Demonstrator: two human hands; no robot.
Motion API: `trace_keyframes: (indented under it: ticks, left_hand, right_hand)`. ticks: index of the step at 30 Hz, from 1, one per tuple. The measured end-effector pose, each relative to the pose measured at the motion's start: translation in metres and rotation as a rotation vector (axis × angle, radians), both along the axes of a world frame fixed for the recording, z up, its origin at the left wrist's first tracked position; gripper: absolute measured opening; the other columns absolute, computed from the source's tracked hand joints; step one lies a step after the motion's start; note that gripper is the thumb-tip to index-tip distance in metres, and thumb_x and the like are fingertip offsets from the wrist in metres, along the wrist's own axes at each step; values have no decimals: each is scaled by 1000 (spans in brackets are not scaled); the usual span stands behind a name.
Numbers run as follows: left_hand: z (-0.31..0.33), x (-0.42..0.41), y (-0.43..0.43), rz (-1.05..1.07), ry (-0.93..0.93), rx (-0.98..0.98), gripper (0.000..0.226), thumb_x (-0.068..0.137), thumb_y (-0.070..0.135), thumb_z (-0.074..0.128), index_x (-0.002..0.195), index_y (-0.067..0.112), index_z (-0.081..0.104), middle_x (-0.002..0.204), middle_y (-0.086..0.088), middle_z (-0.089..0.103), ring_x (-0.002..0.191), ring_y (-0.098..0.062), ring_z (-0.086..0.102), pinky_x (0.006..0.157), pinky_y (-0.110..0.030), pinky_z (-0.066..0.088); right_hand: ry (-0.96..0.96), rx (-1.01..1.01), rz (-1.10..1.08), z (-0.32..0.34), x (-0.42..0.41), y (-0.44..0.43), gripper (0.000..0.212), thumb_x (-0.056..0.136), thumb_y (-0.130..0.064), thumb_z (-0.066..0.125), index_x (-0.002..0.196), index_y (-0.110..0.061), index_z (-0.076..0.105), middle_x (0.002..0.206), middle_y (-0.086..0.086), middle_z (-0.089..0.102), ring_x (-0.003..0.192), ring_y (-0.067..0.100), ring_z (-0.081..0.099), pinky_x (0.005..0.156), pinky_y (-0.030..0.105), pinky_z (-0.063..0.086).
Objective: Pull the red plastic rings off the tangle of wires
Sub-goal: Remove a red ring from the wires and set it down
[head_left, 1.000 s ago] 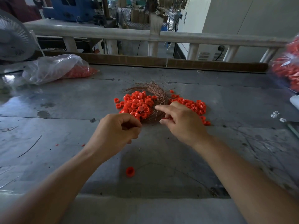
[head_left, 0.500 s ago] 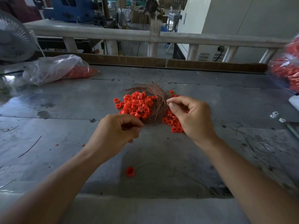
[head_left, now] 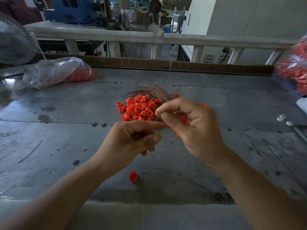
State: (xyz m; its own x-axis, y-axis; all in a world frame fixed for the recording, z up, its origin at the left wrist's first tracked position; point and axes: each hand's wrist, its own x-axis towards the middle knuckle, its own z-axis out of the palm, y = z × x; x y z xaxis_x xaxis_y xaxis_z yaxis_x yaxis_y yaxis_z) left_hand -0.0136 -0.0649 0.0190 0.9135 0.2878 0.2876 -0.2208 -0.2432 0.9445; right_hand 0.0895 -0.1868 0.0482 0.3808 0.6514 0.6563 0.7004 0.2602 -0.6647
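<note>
Because the thin strands give little to grip, both hands work close together just above the worktop [head_left: 66, 130]. The right hand [head_left: 194, 128] is curled, thumb and forefinger pinched on what looks like a strand or two drawn from the tangle of wires [head_left: 157, 92]. A few rings show in the hollow of its palm, but motion blur leaves the exact hold uncertain. The left hand [head_left: 132, 140] is curled too, its forefinger reaching across to touch the right thumb, probably to steady the strand while a ring slides off. Whether it has hold of anything I cannot tell. The tangle lies mid-worktop, just behind the hands, with loose red plastic rings [head_left: 139, 110] heaped against its left side. One stray ring [head_left: 132, 176] sits nearer the person. A clear plastic bag [head_left: 49, 73] lying at far left holds more red pieces, and a second bag [head_left: 295, 68] at the right edge looks full of them.
</note>
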Motion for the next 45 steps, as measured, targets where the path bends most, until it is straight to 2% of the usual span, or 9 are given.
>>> trace_keyframes:
  ticks: [4,11,17,21,26,29,33,40,45]
  left_hand:
    - [3,0,0,4,-10,-46,14,63,24,65,72,22,75,63,-5,66,53,-10,61,48,-20,48]
    - [4,0,0,42,-2,-60,20,65,20,64,76,4,71,61,-8,64,53,-11,60,49,-19,48]
    - [4,0,0,36,21,-52,29,62,28,63,76,5,71,59,-5,64,53,-10,59,49,-19,48]
    - [6,-1,0,61,2,-171,18,58,24,67,71,14,76,63,-4,67,53,-9,60,48,-18,48]
    - [4,0,4,61,14,-307,33,53,10,68,82,24,76,77,-1,72,68,-10,67,60,-15,51]
    - [5,-2,2,37,-16,-274,35,59,7,64,86,27,75,82,0,72,71,-11,68,62,-16,51]
    - [8,-4,3,33,-46,-298,34,61,7,65,89,24,75,78,-2,72,67,-11,66,58,-18,51]
    - [9,-4,3,50,-94,-318,25,62,0,73,82,15,73,74,-7,70,63,-14,66,56,-20,52]
    - [9,-4,3,25,-88,-313,30,59,5,65,85,17,75,74,-4,72,64,-13,68,56,-20,52]
  right_hand:
    - [8,-75,37,-5,-4,3,19,82,-12,60,90,-29,59,85,-19,61,80,-6,59,70,7,43]
    - [208,-151,60,-10,-5,4,36,78,-34,60,112,-35,49,88,-15,65,83,-2,62,71,7,43]
    - [118,-148,59,-13,-6,6,10,78,-13,63,86,-16,67,86,-9,66,84,4,62,73,14,48]
    - [196,-63,86,-10,-4,5,8,83,-10,56,82,-16,60,82,1,67,79,9,65,72,19,51]
    - [221,85,-47,1,10,-5,11,83,-12,57,83,-23,59,69,-9,64,64,8,64,62,17,50]
    - [111,45,-130,7,16,-11,14,83,-15,61,83,-29,61,69,-14,59,57,2,57,56,12,44]
    - [-37,-48,-159,9,13,-10,17,79,-17,63,83,-33,61,78,-15,58,73,-2,55,67,6,39]
    - [49,-170,-59,2,4,-5,23,79,-8,66,78,-30,61,73,-16,58,70,-5,57,60,8,43]
    - [4,-204,-71,-1,1,-3,26,80,-7,65,77,-32,57,77,-12,59,76,-1,56,65,7,41]
